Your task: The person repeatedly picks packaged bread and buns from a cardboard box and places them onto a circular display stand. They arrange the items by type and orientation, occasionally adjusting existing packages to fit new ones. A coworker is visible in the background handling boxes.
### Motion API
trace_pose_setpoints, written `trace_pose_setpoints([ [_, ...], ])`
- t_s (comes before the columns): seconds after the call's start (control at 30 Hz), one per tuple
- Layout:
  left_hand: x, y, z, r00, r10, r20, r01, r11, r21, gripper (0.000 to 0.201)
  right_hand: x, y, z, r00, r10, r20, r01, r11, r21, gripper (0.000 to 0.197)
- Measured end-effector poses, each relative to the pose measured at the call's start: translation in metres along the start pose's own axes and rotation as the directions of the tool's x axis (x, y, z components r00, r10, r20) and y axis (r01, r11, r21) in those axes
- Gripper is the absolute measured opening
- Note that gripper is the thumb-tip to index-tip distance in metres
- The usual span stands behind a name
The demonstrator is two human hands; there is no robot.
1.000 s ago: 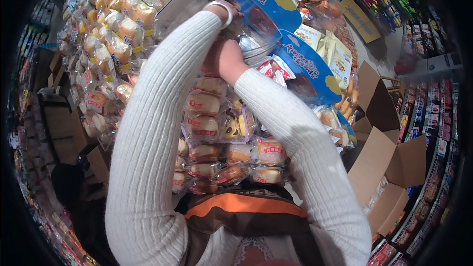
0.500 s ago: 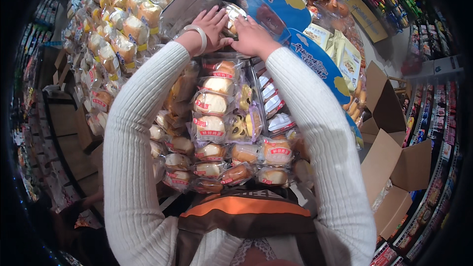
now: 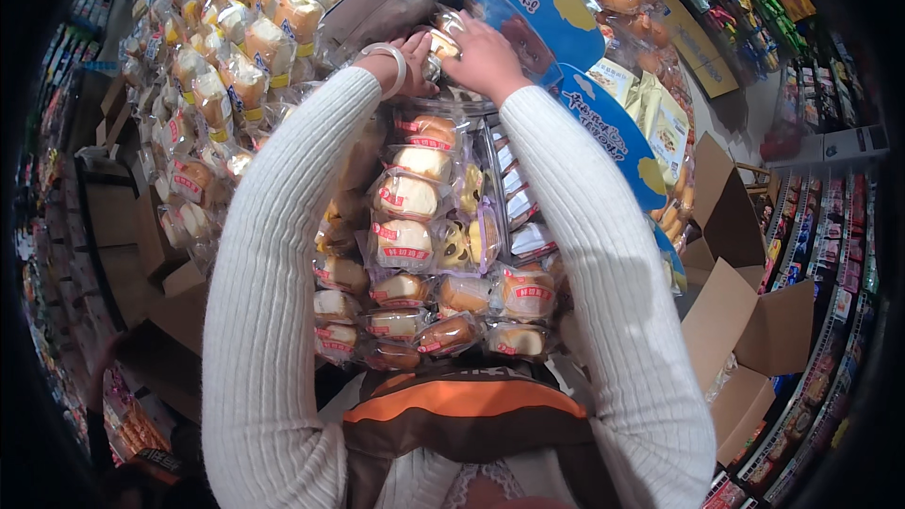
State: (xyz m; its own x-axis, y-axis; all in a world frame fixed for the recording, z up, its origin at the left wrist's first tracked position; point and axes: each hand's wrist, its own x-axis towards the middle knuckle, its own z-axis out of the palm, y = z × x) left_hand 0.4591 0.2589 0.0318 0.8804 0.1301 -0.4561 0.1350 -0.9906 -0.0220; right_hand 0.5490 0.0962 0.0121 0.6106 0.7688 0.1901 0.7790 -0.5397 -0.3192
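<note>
At the far end of the bread display, my two hands meet around a bun in clear wrapping (image 3: 441,43). The fingers of my right hand (image 3: 485,58) close over its right side. Against the other side rests my left hand (image 3: 403,66), fingers apart and partly bent, a pale bangle (image 3: 400,64) round the wrist. My hands cover much of the bun. Below them, wrapped buns with red labels (image 3: 405,196) stand in a column. Beside it are yellow-patterned packets (image 3: 457,245) and a clear tray of small white-and-brown packets (image 3: 518,198).
Wrapped loaves (image 3: 247,80) are heaped on the left. Blue printed boards (image 3: 603,137) stand on the right, with a cream packet (image 3: 667,123) behind them. Open cardboard boxes (image 3: 778,325) sit lower right. Stocked shelves (image 3: 820,254) curve along the right rim.
My right hand has gone from lying flat to closing on the wrapped bun. My left fingers, spread wide before, have drawn in lower beside it. The view has shifted slightly.
</note>
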Motion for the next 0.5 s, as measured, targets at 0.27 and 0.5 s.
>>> trace_pose_setpoints([
  [0.27,0.003,-0.014,-0.006,0.985,0.131,-0.11,-0.154,0.956,-0.248,0.113,0.026,0.01,0.007,0.984,0.109,-0.138,-0.089,0.985,0.145,0.053],
  [0.5,-0.035,-0.007,-0.01,0.827,0.432,-0.361,-0.502,0.856,-0.127,0.086,0.039,-0.001,0.02,0.758,0.452,0.47,-0.562,0.085,0.823,0.053],
])
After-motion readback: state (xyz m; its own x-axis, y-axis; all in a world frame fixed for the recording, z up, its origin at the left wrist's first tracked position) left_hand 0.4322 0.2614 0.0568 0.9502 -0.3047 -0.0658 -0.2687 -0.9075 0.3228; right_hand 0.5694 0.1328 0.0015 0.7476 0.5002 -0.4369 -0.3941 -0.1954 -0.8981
